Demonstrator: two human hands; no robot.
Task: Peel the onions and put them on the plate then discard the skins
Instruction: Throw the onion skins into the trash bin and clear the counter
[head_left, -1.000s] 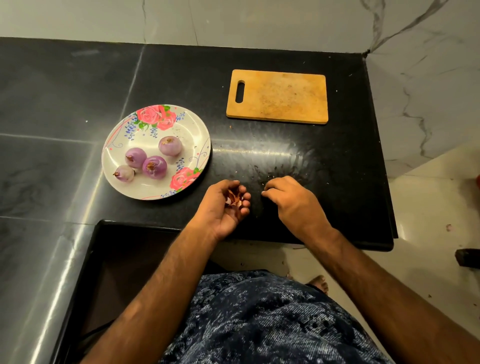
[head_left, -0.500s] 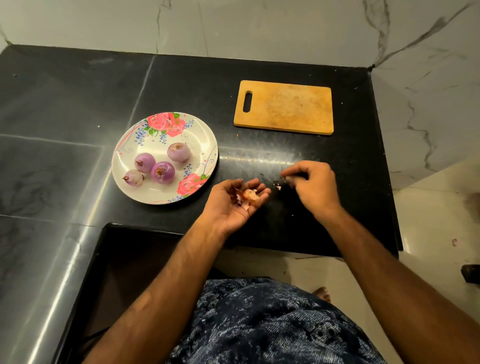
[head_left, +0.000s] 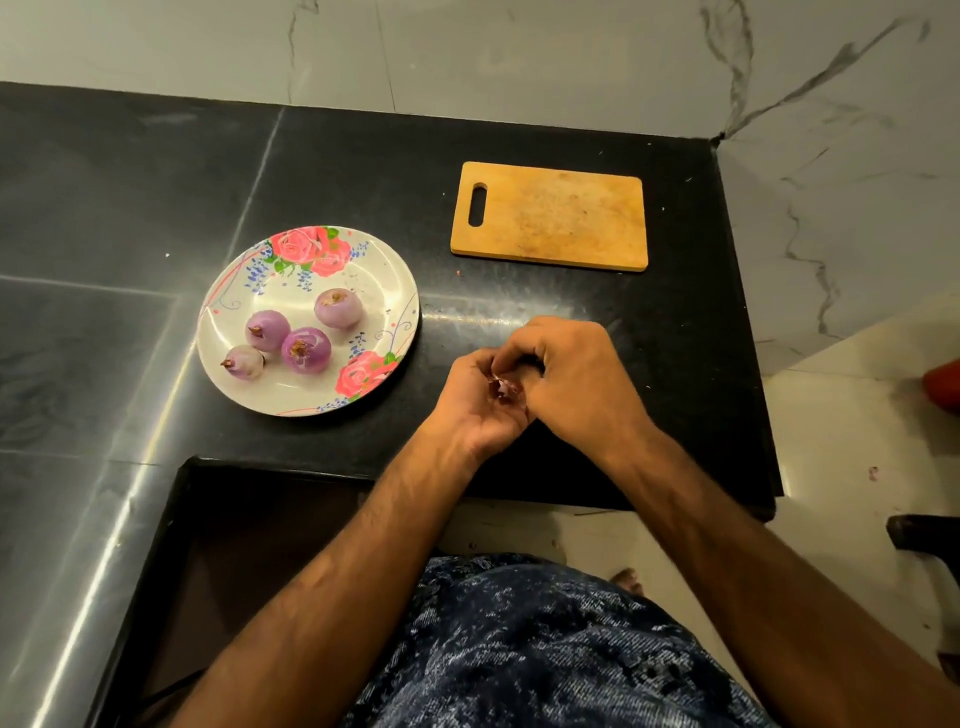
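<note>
Both left hand (head_left: 475, 413) and right hand (head_left: 576, 379) pinch skins (head_left: 502, 388) near the counter edge (head_left: 701, 488)

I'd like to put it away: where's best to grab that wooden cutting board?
At its left short end, coming from the left: the cutting board lies flat on the counter, and the handle slot cut there lets fingers hook through.

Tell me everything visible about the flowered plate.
The plate is round, glossy, cream-white, like melamine or ceramic, printed with pink roses and blue sprigs at its far and near-right rim. It lies flat on the black counter. Four peeled onions sit on it, middle and left. The left hand and right hand are off to its right, not touching it.
</note>
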